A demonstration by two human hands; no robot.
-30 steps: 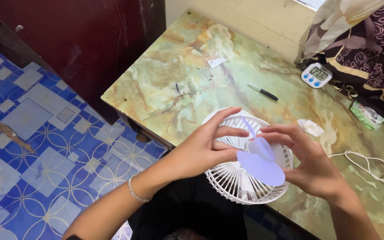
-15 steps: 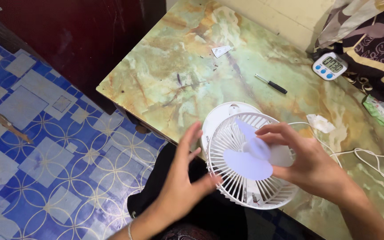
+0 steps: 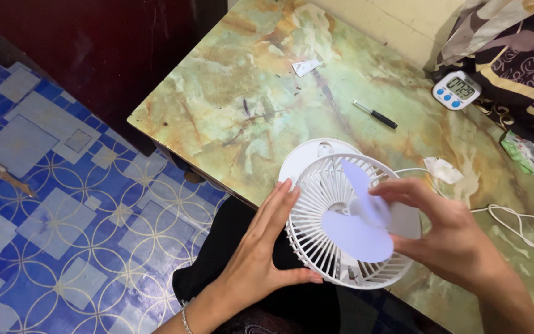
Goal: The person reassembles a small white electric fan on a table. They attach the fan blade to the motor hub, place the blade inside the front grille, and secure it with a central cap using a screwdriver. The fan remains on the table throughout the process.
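A small white fan (image 3: 319,238) with its front grille off lies at the near edge of a marbled green table (image 3: 242,105). Its pale lilac blade (image 3: 356,226) sits over the rear grille. My left hand (image 3: 261,253) rests flat against the grille's left rim, fingers straight. My right hand (image 3: 449,238) grips the fan's right side, with fingertips on the blade hub. A round white base (image 3: 307,158) shows behind the grille.
A small black-handled screwdriver (image 3: 375,115) lies mid-table. A white digital timer (image 3: 457,89) sits at the back right by patterned fabric (image 3: 514,43). A white cable (image 3: 520,222) coils on the right, with a crumpled paper scrap (image 3: 443,169) and a green packet (image 3: 525,152). Blue patterned floor (image 3: 50,185) lies left.
My left hand let go of the blade, dropped away, then came back flat against the grille's left rim. The blade has turned a little under my right hand.
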